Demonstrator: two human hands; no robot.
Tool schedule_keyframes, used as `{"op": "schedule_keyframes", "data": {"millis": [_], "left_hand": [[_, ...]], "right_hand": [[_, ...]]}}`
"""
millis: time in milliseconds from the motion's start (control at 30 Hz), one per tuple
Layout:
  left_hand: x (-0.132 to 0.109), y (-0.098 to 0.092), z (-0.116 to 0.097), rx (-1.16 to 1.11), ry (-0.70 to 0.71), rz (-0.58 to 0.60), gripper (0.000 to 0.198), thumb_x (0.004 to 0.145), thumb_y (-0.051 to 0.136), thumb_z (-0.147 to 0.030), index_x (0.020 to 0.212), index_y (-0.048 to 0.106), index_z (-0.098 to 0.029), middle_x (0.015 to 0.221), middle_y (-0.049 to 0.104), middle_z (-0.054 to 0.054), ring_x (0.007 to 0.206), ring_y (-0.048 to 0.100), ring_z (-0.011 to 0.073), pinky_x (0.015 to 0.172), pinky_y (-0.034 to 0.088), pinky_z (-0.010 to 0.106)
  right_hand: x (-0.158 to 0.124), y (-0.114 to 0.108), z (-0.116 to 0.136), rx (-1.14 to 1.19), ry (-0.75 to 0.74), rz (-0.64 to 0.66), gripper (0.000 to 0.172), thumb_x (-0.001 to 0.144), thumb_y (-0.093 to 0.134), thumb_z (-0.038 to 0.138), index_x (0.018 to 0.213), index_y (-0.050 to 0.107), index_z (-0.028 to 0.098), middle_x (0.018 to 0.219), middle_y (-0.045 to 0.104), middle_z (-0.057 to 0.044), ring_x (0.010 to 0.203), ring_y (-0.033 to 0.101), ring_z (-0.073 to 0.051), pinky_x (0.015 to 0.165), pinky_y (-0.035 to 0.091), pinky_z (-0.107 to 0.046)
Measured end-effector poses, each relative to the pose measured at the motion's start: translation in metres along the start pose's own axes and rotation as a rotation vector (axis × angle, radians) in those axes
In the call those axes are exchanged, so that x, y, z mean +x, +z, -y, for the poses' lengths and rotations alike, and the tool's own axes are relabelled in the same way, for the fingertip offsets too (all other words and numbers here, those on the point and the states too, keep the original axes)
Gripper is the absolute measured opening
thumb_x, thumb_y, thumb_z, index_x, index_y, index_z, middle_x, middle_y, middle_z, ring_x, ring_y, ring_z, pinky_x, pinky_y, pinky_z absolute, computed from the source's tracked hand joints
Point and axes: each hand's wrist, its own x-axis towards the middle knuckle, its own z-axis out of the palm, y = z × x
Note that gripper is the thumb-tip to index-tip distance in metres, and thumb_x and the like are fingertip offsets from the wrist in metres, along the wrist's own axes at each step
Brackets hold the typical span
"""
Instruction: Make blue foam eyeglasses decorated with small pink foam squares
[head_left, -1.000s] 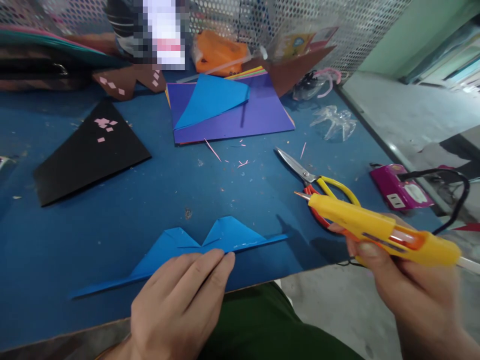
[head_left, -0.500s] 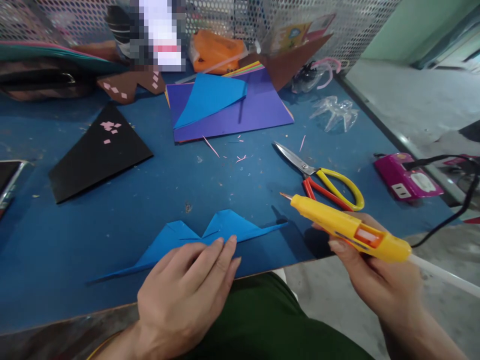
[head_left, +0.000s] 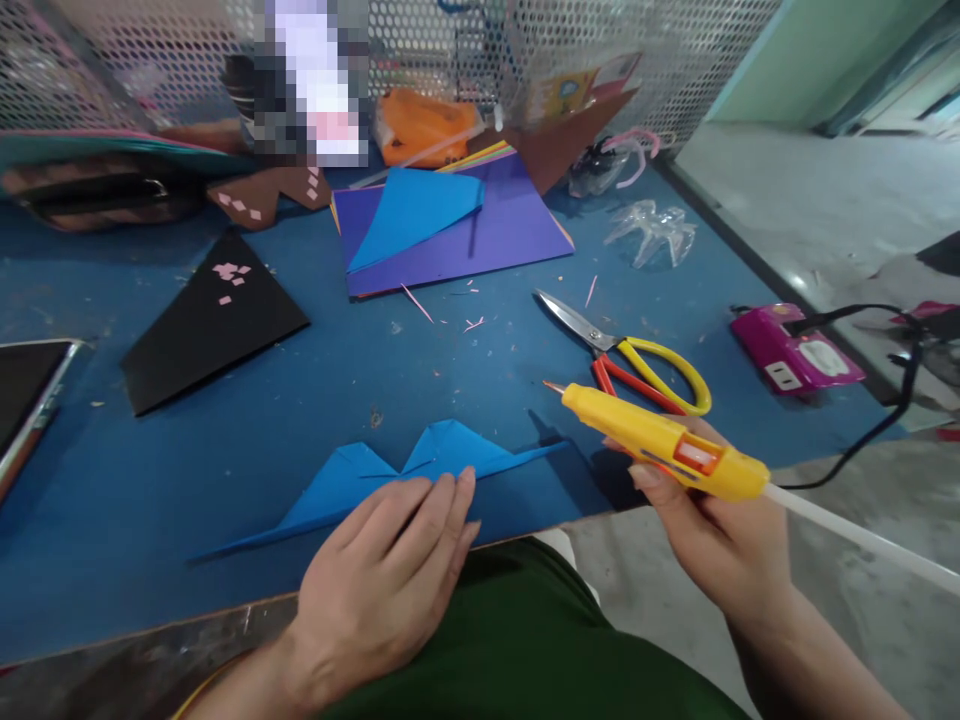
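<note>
At the table's near edge lies a folded blue paper [head_left: 450,445] with two peaks and long thin ends. My left hand [head_left: 390,570] presses on its lower middle, fingers together and closed over the paper; the part beneath the fingers is hidden. My right hand [head_left: 705,530] is wrapped around a yellow glue gun [head_left: 645,430] with a long white glue stick out of its back. The nozzle points left, above the table and apart from the blue paper. Behind the gun lie scissors [head_left: 660,375] with one red and one yellow handle.
Black paper [head_left: 217,340] with small pink pieces lies left, near a phone [head_left: 30,390]. Purple sheets [head_left: 517,215] carry another folded blue paper [head_left: 420,205]. A magenta power box [head_left: 799,345] sits right, with a black cord. Clear plastic [head_left: 652,235] and a mesh panel [head_left: 420,50] stand further back.
The camera view has shifted slightly. My right hand and the glue gun appear a little further left in view. My left hand stays on the blue paper.
</note>
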Motion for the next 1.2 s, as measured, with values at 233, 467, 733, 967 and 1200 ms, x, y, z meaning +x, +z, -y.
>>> {"op": "schedule_keyframes", "data": {"millis": [233, 467, 733, 967, 1200], "left_hand": [[0.008, -0.002, -0.004, -0.01, 0.014, 0.098, 0.034, 0.097, 0.049, -0.027, 0.117, 0.066, -0.005, 0.101, 0.073, 0.011, 0.091, 0.064, 0.0234, 0.077, 0.055, 0.036], [0.013, 0.0, -0.01, 0.022, 0.03, 0.066, 0.038, 0.098, 0.047, -0.03, 0.114, 0.067, -0.003, 0.1, 0.073, 0.012, 0.09, 0.063, 0.0228, 0.079, 0.053, 0.035], [0.019, 0.003, -0.014, 0.063, 0.048, 0.157, 0.045, 0.099, 0.043, -0.041, 0.125, 0.063, -0.009, 0.099, 0.07, 0.012, 0.085, 0.061, 0.0229, 0.081, 0.048, 0.038], [0.022, 0.004, -0.02, 0.039, 0.068, 0.163, 0.05, 0.099, 0.043, -0.041, 0.126, 0.059, -0.002, 0.104, 0.069, 0.013, 0.094, 0.06, 0.0239, 0.085, 0.046, 0.036], [0.031, 0.009, -0.026, -0.001, 0.042, 0.212, 0.054, 0.098, 0.045, -0.045, 0.128, 0.057, -0.002, 0.102, 0.067, 0.012, 0.094, 0.057, 0.0238, 0.083, 0.046, 0.036]], "right_hand": [[-0.001, 0.002, 0.0, 0.007, 0.024, 0.02, 0.014, 0.093, 0.057, 0.026, 0.105, 0.063, 0.024, 0.102, 0.068, -0.005, 0.091, 0.068, -0.021, 0.069, 0.056, -0.033], [-0.001, 0.005, -0.002, -0.008, 0.002, 0.002, 0.014, 0.095, 0.054, 0.029, 0.104, 0.063, 0.022, 0.101, 0.069, -0.007, 0.095, 0.068, -0.023, 0.068, 0.056, -0.033], [-0.002, 0.006, -0.004, 0.054, 0.039, 0.004, 0.015, 0.094, 0.055, 0.029, 0.104, 0.062, 0.021, 0.101, 0.069, -0.006, 0.095, 0.068, -0.021, 0.074, 0.055, -0.033], [0.0, 0.004, 0.0, 0.067, 0.067, 0.019, 0.014, 0.094, 0.054, 0.031, 0.1, 0.061, 0.02, 0.098, 0.07, -0.007, 0.088, 0.069, -0.02, 0.074, 0.055, -0.033], [-0.002, 0.005, -0.002, 0.087, 0.07, 0.013, 0.015, 0.095, 0.054, 0.032, 0.101, 0.061, 0.02, 0.099, 0.07, -0.006, 0.09, 0.069, -0.02, 0.074, 0.054, -0.03]]}}
